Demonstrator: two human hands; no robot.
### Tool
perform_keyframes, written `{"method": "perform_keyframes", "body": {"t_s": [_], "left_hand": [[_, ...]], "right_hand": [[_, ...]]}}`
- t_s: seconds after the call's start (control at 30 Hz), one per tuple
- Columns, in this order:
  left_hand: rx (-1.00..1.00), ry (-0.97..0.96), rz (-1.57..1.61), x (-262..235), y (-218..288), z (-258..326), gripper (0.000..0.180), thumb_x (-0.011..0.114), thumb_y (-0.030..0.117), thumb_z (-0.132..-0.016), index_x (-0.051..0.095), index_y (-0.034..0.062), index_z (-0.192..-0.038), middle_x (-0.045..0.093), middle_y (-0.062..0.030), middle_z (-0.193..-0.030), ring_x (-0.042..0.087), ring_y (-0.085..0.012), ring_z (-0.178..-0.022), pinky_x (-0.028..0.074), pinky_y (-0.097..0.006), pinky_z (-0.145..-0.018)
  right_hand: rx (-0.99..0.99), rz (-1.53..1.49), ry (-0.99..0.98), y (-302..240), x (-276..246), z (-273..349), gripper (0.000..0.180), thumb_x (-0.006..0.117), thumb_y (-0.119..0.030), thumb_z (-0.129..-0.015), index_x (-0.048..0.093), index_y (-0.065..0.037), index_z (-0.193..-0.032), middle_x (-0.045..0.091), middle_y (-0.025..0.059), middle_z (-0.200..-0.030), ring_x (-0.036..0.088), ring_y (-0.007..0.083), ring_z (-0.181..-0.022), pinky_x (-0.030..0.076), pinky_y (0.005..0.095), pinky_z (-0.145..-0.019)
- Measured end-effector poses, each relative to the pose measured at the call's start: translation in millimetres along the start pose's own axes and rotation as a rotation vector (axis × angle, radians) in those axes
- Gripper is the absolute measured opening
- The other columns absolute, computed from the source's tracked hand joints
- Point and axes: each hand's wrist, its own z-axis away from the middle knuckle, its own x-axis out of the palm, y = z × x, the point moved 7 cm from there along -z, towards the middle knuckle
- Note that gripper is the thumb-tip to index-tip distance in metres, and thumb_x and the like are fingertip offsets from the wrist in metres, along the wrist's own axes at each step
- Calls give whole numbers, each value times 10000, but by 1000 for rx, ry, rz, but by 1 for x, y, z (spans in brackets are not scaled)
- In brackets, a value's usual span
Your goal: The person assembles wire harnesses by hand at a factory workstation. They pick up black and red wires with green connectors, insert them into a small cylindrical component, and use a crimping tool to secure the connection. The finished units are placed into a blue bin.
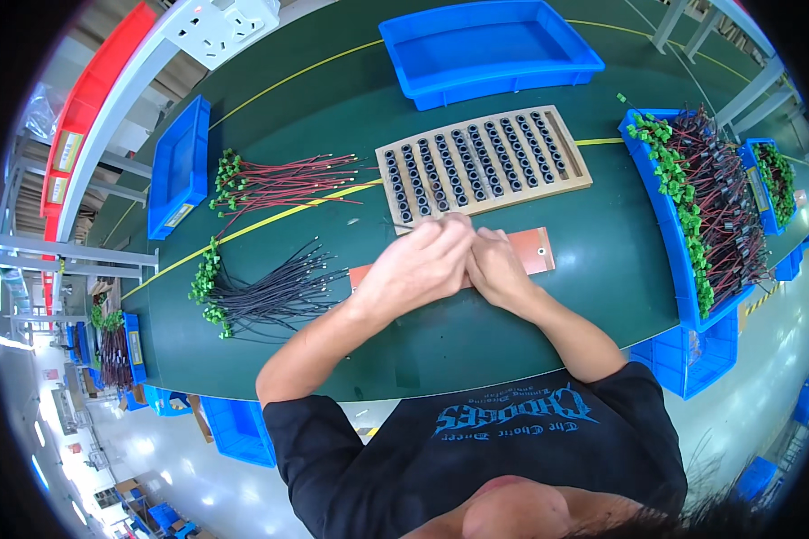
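Observation:
My left hand (427, 260) and my right hand (499, 269) meet at the middle of the bench, fingers pinched together. Whatever lies between their fingertips is too small and covered to make out. Beneath them is a flat orange-brown board (535, 250), partly hidden by both hands. Just beyond stands a wooden tray (485, 209) with rows of small black cylindrical parts (476, 162). A bundle of black wires (279, 286) with green connectors (208, 287) lies left of my left hand. Farther back, red wires (288, 175) with green connectors (228, 180) are spread out.
A blue bin (683, 278) at the right holds many dark red and black wires with green connectors. A shallow blue tray (503, 79) sits at the back, another blue tray (178, 171) at the left. A power strip (220, 31) hangs on the frame at upper left.

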Motion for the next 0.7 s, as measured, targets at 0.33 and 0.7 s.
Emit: {"method": "perform_keyframes", "body": {"t_s": [0.33, 0.7], "left_hand": [[-340, -171, -123, 26, -8, 37, 345, 658, 107, -786, 720, -71, -1074, 642, -140, -1119, 607, -219, -998, 495, -315, -826], [-560, -22, 389, 29, -18, 61, 335, 680, 54, -777, 651, -44, -1096, 642, -137, -1094, 658, -229, -919, 611, -330, -770]], "right_hand": [[-25, 87, 47, -5, 1, -1, 233, 545, -181, -1019, 660, -8, -913, 667, 168, -789, 624, 347, -829, 459, 478, -828], [-10, 93, 41, -3, 3, -1, 208, 580, -175, -998, 675, 0, -939, 677, 165, -798, 636, 341, -856, 457, 478, -828]]}}
